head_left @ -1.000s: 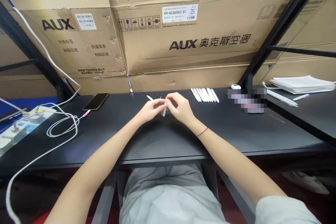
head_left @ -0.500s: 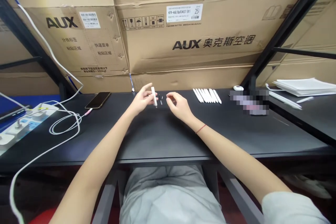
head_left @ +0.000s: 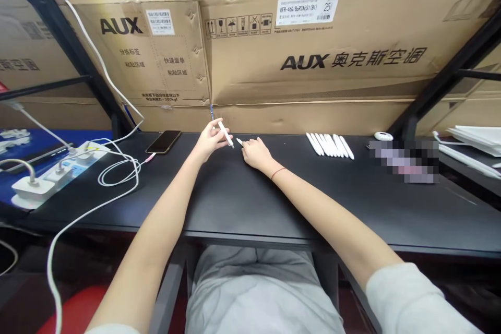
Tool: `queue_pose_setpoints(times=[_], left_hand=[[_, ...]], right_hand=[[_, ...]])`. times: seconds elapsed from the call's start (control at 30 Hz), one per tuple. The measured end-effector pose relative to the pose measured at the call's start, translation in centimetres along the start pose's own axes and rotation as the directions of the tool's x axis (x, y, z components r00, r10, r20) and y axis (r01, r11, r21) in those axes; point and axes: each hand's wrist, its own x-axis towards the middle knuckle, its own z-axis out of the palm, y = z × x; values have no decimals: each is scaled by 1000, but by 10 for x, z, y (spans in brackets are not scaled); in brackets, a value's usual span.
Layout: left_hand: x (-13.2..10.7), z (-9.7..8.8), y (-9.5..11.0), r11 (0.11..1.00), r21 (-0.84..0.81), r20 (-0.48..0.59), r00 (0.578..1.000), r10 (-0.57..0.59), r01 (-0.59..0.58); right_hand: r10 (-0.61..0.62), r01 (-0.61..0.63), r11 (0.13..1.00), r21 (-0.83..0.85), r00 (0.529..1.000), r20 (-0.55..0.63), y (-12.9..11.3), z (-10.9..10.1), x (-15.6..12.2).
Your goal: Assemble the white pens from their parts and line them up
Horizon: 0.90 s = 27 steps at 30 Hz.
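My left hand [head_left: 209, 143] is closed around a slim white pen barrel [head_left: 225, 133], held tilted above the desk with its narrow lower end toward my right hand. Between the fingertips of my right hand [head_left: 256, 154] is a small white pointed piece [head_left: 239, 141], like a pen tip, close to the barrel's end but apart from it. To the right, several white pens [head_left: 329, 146] lie side by side in a row. My right fingers hide part of the pointed piece.
A phone [head_left: 164, 142] with a white cable lies left, near a power strip [head_left: 58, 172]. An earphone case [head_left: 383, 136], a blurred item [head_left: 407, 162] and white sheets [head_left: 477, 138] are at right. Cardboard boxes [head_left: 250, 78] stand behind the black desk [head_left: 242, 203].
My right hand has moved closer to the left and now holds the small pointed piece. My left hand has tilted the barrel. The camera view has turned a little left.
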Motion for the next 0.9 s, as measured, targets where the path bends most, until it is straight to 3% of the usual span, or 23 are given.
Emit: queue_pose_setpoints(times=[0.27, 0.53, 0.73, 0.9], left_hand=[[1, -3, -1, 999, 37, 22, 1000, 6, -7], [4, -5, -17, 984, 154, 53, 995, 79, -86], [1, -1, -29, 973, 220, 93, 994, 57, -76], [0, 0, -22, 984, 174, 22, 999, 35, -38]], right_hand=[[-50, 50, 999, -18, 999, 4, -11, -11, -17], [69, -62, 995, 75, 992, -105, 19, -12, -32], [20, -17, 998, 59, 998, -58, 21, -6, -39], [8, -8, 1000, 16, 1000, -5, 13, -15, -43]])
